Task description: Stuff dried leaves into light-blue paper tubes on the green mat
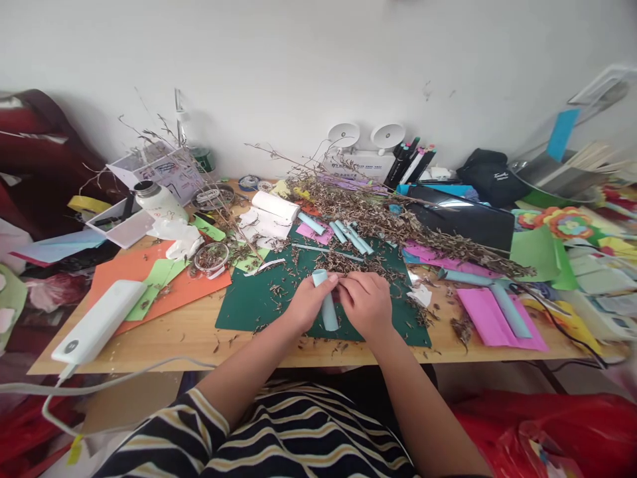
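Note:
My left hand [309, 300] is wrapped round a light blue paper tube [329, 313], which stands tilted over the green cutting mat [249, 299]. Close against it, my right hand [365, 300] is closed with thumb and fingers pinched together. What lies in that pinch is too small and hidden to make out. Crumbled dried leaves [378, 269] are scattered over the mat around both hands. Beyond them lie several shorter blue paper rolls [351, 238] and a thin blue strip [326, 251].
A heap of dried branches [398, 222] stretches across the back right. On the left are a white power strip [99, 325], an open bottle [160, 202] and a small bowl of leaves [212, 257]. More blue tubes [510, 309] rest on pink paper [478, 312] at right.

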Tool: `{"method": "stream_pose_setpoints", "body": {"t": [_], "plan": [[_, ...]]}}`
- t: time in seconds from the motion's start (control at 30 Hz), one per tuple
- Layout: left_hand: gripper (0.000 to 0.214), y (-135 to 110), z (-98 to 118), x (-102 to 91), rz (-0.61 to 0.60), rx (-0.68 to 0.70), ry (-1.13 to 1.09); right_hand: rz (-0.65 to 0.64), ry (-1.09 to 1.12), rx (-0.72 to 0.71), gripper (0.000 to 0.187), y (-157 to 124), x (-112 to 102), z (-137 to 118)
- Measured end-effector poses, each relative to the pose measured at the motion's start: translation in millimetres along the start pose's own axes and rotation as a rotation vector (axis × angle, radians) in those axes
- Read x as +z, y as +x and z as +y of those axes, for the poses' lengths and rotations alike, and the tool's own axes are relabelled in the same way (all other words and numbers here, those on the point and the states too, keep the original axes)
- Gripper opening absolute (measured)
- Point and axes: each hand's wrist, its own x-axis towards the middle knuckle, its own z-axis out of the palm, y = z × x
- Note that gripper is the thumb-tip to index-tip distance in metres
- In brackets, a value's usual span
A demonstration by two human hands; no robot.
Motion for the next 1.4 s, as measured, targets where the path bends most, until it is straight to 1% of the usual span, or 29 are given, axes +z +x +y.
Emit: {"method": "stream_pose_setpoints", "body": {"t": [0.13,0.2,0.23,0.3,0.37,0.43,0.6,0.7,0.77,0.87,1.0,1.17,1.3,1.4], "plan": [[0.045,1.4,2.4,-13.4,-0.140,0.250,0.340,0.009,0.103,0.066,0.010,6.8,-11.3,4.9],[0.041,1.0,4.9,-18.8,-0.186,0.371,0.560,-0.025,0.162,0.062,0.009,11.5,-18.3,4.2],[0.036,0.9,5.7,-20.9,-0.203,0.414,0.677,-0.071,0.198,0.040,0.008,13.6,-21.5,3.1],[0.026,0.9,5.4,-24.0,-0.230,0.468,0.875,-0.207,0.259,-0.021,0.007,17.3,-26.4,0.1],[0.022,1.6,2.2,-25.9,-0.253,0.489,0.982,-0.358,0.269,-0.072,0.009,20.2,-30.1,-3.1],[0.023,2.6,-2.8,-26.7,-0.271,0.481,1.008,-0.450,0.224,-0.108,0.012,23.4,-33.5,-5.8],[0.025,3.7,-13.0,-26.4,-0.317,0.468,0.984,-0.555,0.099,-0.224,0.015,35.3,-40.8,-9.8],[0.024,3.4,-15.3,-26.1,-0.356,0.504,0.961,-0.655,0.038,-0.309,0.017,40.1,-39.8,-10.2],[0.022,3.3,-16.2,-26.2,-0.374,0.539,0.951,-0.699,0.009,-0.350,0.018,40.1,-36.8,-9.5],[0.019,4.6,-18.5,-26.7,-0.390,0.551,0.938,-0.700,0.003,-0.343,0.018,36.9,-32.9,-8.2],[0.019,8.7,-23.8,-28.6,-0.407,0.508,0.903,-0.720,0.010,-0.273,0.020,33.0,-33.8,-7.7],[0.015,10.7,-27.6,-30.6,-0.379,0.471,0.884,-0.765,0.001,-0.235,0.020,30.7,-38.8,-8.8],[0.012,8.2,-28.3,-30.1,-0.383,0.403,0.945,-0.741,0.024,-0.240,0.021,28.7,-36.3,-10.3],[0.009,7.1,-27.6,-29.8,-0.377,0.356,0.956,-0.652,0.094,-0.206,0.017,26.0,-31.3,-10.7]]}}
